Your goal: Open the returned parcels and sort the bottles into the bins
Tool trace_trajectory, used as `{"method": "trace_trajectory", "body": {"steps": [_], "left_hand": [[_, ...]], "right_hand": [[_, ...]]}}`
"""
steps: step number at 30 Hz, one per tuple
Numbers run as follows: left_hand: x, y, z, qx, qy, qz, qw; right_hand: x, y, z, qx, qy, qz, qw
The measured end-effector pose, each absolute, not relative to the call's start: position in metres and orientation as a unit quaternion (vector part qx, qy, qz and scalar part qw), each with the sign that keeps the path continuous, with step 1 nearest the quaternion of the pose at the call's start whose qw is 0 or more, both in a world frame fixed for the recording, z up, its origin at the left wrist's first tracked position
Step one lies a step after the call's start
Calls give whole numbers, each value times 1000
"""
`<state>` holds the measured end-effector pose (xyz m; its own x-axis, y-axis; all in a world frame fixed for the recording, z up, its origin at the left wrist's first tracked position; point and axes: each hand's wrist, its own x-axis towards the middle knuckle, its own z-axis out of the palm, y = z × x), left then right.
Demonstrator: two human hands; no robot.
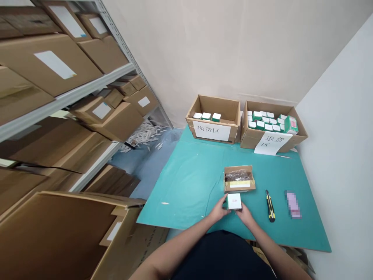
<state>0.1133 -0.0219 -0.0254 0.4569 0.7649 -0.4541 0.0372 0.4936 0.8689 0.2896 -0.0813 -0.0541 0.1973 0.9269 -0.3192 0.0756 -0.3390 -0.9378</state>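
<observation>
Between my two hands is a small white and green box, its white end with faint reddish marks facing up. My left hand grips its left side, the fingers wrapped round it. On the lower right, my right hand holds the same box, most of its fingers hidden beneath. Just beyond the box stands an opened small cardboard carton with clear plastic wrapping inside. To the right of my hands lies a yellow and black utility knife.
Two labelled cardboard boxes stand at the table's back: the left one holds several small boxes, the right one many more. A blurred pink item lies on the green table. Shelves of cartons and a large open carton are leftward.
</observation>
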Motion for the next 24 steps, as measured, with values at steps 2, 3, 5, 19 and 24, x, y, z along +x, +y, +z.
{"method": "trace_trajectory", "body": {"steps": [2,3,5,19,24], "left_hand": [[99,-26,-11,453,467,241,720],[91,-27,-2,459,468,241,715],[75,-27,21,470,457,251,712],[64,186,197,629,377,390,557],[91,298,224,661,321,418,534]], "right_hand": [[281,-86,-39,-635,-395,505,431],[276,-87,-29,-629,-400,507,433],[264,-86,-4,-618,-421,502,435],[255,129,202,-590,-560,353,462],[275,241,222,-572,-579,299,498]]}}
